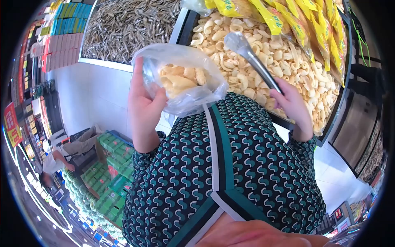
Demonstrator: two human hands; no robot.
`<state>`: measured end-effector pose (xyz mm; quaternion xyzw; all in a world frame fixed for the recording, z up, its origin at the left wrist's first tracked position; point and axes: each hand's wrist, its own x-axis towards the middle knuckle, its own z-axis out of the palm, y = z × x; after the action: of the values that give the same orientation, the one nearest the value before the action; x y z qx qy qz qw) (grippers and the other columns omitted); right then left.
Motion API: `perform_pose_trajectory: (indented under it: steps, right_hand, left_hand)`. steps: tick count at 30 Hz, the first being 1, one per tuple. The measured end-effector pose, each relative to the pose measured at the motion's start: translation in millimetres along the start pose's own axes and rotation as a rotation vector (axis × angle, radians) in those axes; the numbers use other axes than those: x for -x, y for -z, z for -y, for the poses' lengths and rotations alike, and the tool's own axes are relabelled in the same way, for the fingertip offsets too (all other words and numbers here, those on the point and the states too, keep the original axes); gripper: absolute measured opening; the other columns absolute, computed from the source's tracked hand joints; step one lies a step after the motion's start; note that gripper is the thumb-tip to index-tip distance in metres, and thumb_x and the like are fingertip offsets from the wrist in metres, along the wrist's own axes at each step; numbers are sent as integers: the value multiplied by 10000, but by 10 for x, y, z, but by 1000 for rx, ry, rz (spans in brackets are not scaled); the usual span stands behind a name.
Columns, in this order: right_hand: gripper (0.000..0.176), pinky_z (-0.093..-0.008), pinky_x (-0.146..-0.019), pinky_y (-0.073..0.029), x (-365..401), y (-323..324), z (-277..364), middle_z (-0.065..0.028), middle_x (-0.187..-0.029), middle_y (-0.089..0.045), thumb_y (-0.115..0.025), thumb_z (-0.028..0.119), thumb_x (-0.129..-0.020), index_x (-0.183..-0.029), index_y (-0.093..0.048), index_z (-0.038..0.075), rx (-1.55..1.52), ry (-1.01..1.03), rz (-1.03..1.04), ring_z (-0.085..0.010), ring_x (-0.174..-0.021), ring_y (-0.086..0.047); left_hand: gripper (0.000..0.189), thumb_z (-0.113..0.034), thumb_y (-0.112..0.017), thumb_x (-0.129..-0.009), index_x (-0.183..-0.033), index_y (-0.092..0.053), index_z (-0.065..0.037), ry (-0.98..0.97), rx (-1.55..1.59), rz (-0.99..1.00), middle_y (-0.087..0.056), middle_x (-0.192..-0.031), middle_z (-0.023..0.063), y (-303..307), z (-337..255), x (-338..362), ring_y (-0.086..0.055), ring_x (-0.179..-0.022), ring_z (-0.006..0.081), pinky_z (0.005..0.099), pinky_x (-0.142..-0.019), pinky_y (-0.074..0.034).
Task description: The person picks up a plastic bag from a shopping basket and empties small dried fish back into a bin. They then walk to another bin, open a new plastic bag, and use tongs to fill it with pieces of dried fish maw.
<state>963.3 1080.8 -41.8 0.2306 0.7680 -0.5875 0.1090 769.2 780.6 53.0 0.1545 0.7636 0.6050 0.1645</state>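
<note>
A clear plastic bag [212, 84] hangs open from my left hand [146, 101], whose thumb and fingers grip its left rim. Several pale puffed snack pieces [181, 78] lie inside the bag. My right hand [291, 101] is closed round the dark handle of a metal scoop or tongs [259, 66]; its shiny end is over a bin of loose curled snacks [284, 57], to the right of the bag. Whether the metal end holds anything is too unclear to tell.
Yellow snack packets [304, 24] cover the far side of the bin. A tray of small dried fish [127, 29] stands at the upper left. Green boxes [111, 177] are stacked at the lower left, near another person [61, 158]. A second bin [356, 131] stands at the right.
</note>
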Motion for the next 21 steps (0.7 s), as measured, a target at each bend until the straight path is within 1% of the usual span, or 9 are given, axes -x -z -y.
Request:
perform_pose_trajectory:
  steps: [1,5,7,8,11,13,15,17,21]
  right_hand:
    - [349,-313,-532,-488,85,40,82,-144,-798,-628,-605,190,-900,-1211,-554,42,-140,52,-4,-159,-591,-633]
    - [410,-319,-589,-504,311,133,426,-131,-857,-641,-641,214,-881,-1241,-542,45,-141,212,113,-202,-644,-641]
    - [446,-338,-660,-511,250,-8,561,-126,-888,-647,-667,252,-856,-1242,-550,60,350,534,48,-263,-714,-638]
    - [477,-360,-704,-509,230,-118,643,-114,-916,-655,-686,279,-830,-1240,-558,72,450,493,25,-306,-764,-630]
    - [494,-347,-662,-500,203,-125,768,-98,-882,-655,-701,261,-812,-1244,-555,71,497,413,50,-272,-730,-636]
    - [498,-333,-634,-489,346,62,696,-89,-843,-642,-702,239,-809,-1249,-552,61,344,330,-84,-246,-687,-621]
    - [510,-346,-630,-481,462,275,500,-109,-804,-634,-704,216,-799,-1256,-545,54,400,277,-173,-257,-677,-614]
    - [441,-385,-638,-482,515,394,435,-128,-791,-637,-699,214,-794,-1184,-571,53,607,153,-65,-304,-696,-620]
    - [352,-425,-659,-481,515,275,198,-146,-787,-644,-688,212,-795,-1093,-585,56,731,55,78,-348,-741,-624]
  left_hand:
    - [755,110,-527,-790,-1478,-230,20,12,15,9,-446,-1391,128,-5,10,-9,-549,-791,54,188,-645,-465]
    - [760,111,-520,-783,-1476,-221,29,0,23,48,-373,-1452,129,-34,14,-47,-558,-782,52,195,-654,-476]
    - [769,114,-519,-782,-1479,-204,31,-21,17,47,-334,-1479,128,-47,52,-61,-561,-778,49,196,-653,-479]
    - [775,115,-521,-783,-1482,-198,28,-51,25,58,-363,-1459,123,-40,90,-70,-560,-779,47,194,-649,-478]
    - [773,111,-523,-792,-1485,-193,21,-68,33,76,-433,-1393,115,35,112,-60,-554,-771,44,191,-639,-474]
    - [764,106,-523,-801,-1485,-194,18,-42,46,87,-474,-1348,112,75,135,-36,-549,-762,42,189,-631,-471]
    - [737,91,-520,-825,-1485,-202,13,-30,37,-2,-524,-1259,106,111,156,-25,-532,-734,41,187,-609,-460]
    - [716,89,-508,-839,-1482,-201,19,-7,-15,23,-529,-1239,112,207,193,-26,-519,-713,43,188,-599,-448]
    - [773,118,-512,-784,-1487,-215,-10,-42,5,-79,-600,-1070,85,198,173,-67,-539,-669,39,189,-576,-472]
